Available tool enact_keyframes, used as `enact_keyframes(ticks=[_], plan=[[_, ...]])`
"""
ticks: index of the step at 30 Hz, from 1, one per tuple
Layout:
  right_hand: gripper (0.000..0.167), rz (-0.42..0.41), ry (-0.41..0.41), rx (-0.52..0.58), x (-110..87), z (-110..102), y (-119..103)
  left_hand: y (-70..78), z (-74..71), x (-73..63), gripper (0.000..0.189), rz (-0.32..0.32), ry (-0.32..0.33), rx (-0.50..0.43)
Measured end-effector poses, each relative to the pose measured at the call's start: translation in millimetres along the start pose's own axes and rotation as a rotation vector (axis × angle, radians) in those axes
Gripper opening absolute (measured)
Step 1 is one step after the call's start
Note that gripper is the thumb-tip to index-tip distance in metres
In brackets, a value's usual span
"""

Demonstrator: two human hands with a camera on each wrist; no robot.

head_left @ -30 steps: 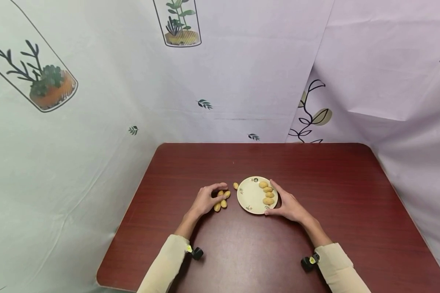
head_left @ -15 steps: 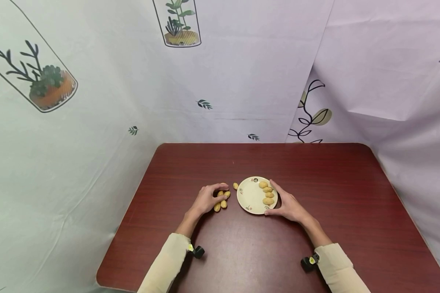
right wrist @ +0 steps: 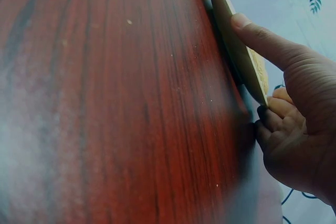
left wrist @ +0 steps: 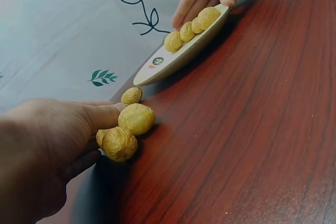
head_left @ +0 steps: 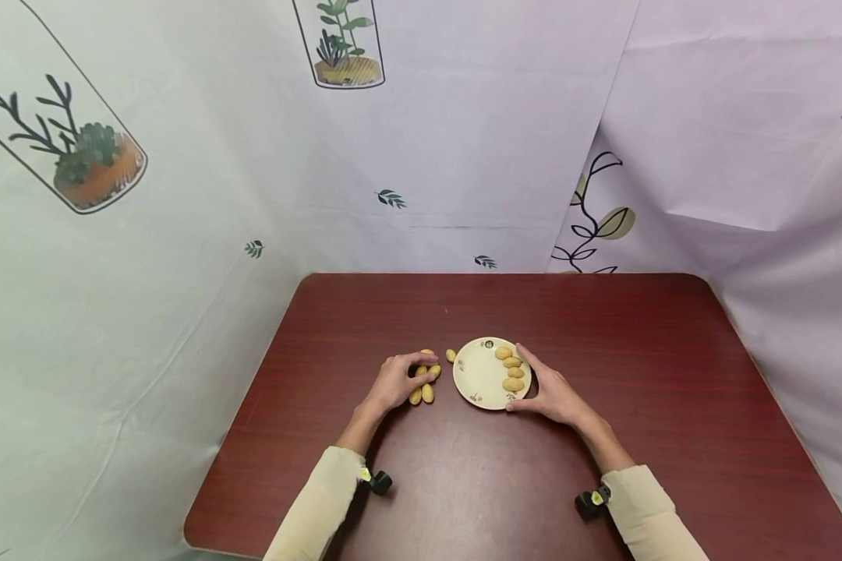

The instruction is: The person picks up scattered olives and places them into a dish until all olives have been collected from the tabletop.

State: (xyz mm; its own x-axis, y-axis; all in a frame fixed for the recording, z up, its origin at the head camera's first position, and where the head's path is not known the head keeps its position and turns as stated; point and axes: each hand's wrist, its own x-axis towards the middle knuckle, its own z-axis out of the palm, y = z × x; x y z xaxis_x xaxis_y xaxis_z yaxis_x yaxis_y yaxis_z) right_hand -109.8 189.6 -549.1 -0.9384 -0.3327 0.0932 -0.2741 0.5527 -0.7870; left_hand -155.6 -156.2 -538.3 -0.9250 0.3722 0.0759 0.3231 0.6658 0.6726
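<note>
My left hand point(head_left: 395, 381) rests at a small heap of peanuts in their shells point(head_left: 428, 393), left of the plate. Its thumb and index finger lie apart over the heap, touching some of the nuts; what the other fingers do is partly hidden. In the left wrist view, the peanuts point(left wrist: 119, 144) sit against the thumb side of that hand. With thumb and fingers spread round its right rim, my right hand point(head_left: 560, 396) grips a round cream plate point(head_left: 479, 378) with a small printed pattern. Several peanuts point(head_left: 513, 385) lie in a row on the plate's right half.
One loose peanut point(head_left: 451, 355) lies between the heap and the plate's left rim. Everything stands on a reddish-brown wooden table point(head_left: 603, 312). Patterned pale cloth point(head_left: 428, 156) hangs behind the table and at its sides. A small black camera sits at each wrist.
Almost nothing differs. Both hands, the plate and the peanuts keep their places, apart from a very slight shift of the left hand at the heap.
</note>
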Motion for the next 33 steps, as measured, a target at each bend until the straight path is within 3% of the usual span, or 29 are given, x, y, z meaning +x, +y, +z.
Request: enact_keyframes(ticks=[15, 24, 33], plan=[[0.121, -0.001, -0.011, -0.003, -0.1, -0.1, -0.3, -3.6, 1.2, 0.1, 0.028, 0.014, 0.019, -0.054], [0.122, 0.005, -0.013, -0.004, -0.2, -0.5, -0.7, -5.5, 1.2, 0.3, 0.026, 0.078, 0.071, -0.068], [0.121, 0.006, -0.012, -0.006, -0.4, -0.5, -0.3, -0.5, -3.7, 1.8, 0.029, 0.081, 0.084, -0.17]])
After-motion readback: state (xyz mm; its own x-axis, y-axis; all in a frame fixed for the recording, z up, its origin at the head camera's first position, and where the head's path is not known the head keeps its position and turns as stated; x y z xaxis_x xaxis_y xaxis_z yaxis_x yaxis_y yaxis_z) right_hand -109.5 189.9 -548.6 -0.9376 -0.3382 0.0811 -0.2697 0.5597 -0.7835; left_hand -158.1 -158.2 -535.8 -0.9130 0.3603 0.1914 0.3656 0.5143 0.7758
